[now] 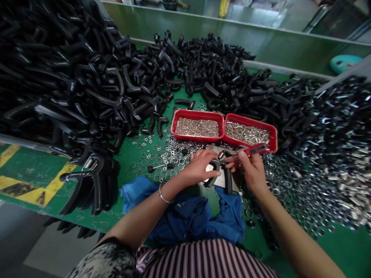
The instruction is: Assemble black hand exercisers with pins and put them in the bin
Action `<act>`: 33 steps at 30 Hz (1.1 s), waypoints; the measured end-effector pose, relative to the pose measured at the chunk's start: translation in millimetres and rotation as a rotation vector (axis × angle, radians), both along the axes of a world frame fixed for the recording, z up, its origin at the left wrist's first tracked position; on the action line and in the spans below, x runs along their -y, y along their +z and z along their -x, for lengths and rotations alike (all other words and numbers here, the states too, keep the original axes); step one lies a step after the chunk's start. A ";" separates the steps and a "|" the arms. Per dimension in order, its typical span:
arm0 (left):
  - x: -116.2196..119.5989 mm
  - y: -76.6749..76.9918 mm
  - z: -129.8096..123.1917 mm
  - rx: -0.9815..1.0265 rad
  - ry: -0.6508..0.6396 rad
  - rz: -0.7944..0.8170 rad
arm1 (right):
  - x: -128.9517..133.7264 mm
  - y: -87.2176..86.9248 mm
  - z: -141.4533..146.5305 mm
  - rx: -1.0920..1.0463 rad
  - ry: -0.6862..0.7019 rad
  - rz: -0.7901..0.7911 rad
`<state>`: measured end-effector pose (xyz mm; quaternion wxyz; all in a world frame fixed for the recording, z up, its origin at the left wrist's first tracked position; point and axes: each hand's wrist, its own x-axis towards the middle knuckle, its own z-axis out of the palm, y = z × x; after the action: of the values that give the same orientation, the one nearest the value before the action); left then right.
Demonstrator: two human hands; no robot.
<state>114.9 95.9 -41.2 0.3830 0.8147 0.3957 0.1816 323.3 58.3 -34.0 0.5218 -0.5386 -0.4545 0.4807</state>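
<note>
In front of me, a black hand grip exerciser (228,179) with two curved handles rests on a small metal plate (217,148). My left hand (201,166) is closed around its left handle, with the thumb lying across it. My right hand (253,170) grips a slim red-handled tool (256,148), whose tip points left at the top of the exerciser. A small coppery metal piece (220,154) shows near that tip. The fingers partly hide where tool and exerciser meet.
Red trays of small metal parts (197,138) and pins (274,141) stand just beyond. Black handles (124,81) are heaped left and behind. Metal rings (149,162) lie scattered; sleeves (356,185) pile right. Blue cloth (185,216) lies nearest me; assembled exercisers (95,181) stand left.
</note>
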 end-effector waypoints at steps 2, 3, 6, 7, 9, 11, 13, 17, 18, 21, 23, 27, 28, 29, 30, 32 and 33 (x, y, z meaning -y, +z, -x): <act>0.7 0.5 0.2 -0.003 0.004 -0.005 | -1.3 2.5 2.5 0.015 0.006 -0.010; 0.8 0.6 0.3 -0.004 0.004 -0.007 | -1.9 3.2 3.4 0.018 0.007 -0.014; 0.7 0.9 0.2 0.001 0.002 -0.008 | -2.0 3.3 4.9 0.061 0.010 -0.029; 0.4 0.9 0.2 0.002 0.002 -0.006 | -1.2 3.1 5.3 0.092 0.009 -0.036; -0.3 0.9 0.1 0.000 0.000 0.002 | 1.7 3.2 7.0 0.163 -0.004 -0.052; -0.9 0.5 0.1 -0.004 -0.004 0.010 | 5.0 3.9 10.0 0.251 -0.018 -0.066; -0.8 -0.3 -0.1 0.000 -0.006 0.010 | 6.9 5.0 13.8 0.402 -0.007 -0.097; 2.2 -1.8 -1.6 0.014 0.011 -0.015 | 2.0 9.3 20.8 0.734 0.074 -0.173; 3.3 -1.6 -2.0 0.010 0.018 -0.019 | -0.6 10.7 21.8 0.766 0.093 -0.176; 5.9 1.0 -2.2 -0.022 0.017 -0.021 | -8.7 14.7 21.7 0.765 0.146 -0.175; 6.6 4.4 -1.2 -0.051 -0.009 -0.024 | -12.8 16.9 19.2 0.749 0.188 -0.185; 7.1 12.4 0.0 -0.132 -0.047 -0.042 | -12.2 23.0 15.4 0.676 0.301 -0.160; 7.2 14.1 -0.6 -0.153 -0.050 -0.046 | -8.9 25.8 16.6 0.590 0.325 -0.134; 7.4 15.6 -1.5 -0.170 -0.052 -0.051 | -4.4 29.4 19.1 0.472 0.344 -0.102; 7.6 16.8 -2.7 -0.183 -0.053 -0.056 | 1.2 33.9 22.4 0.345 0.361 -0.070; 7.9 18.7 -5.1 -0.204 -0.061 -0.063 | 12.8 45.2 29.1 0.100 0.420 -0.022; 8.0 19.4 -5.9 -0.213 -0.066 -0.063 | 17.3 51.4 30.5 0.001 0.440 -0.017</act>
<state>120.8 87.9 -21.8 0.3187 0.8535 0.4015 0.0935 292.8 41.0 17.4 0.4086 -0.4221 -0.5653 0.5790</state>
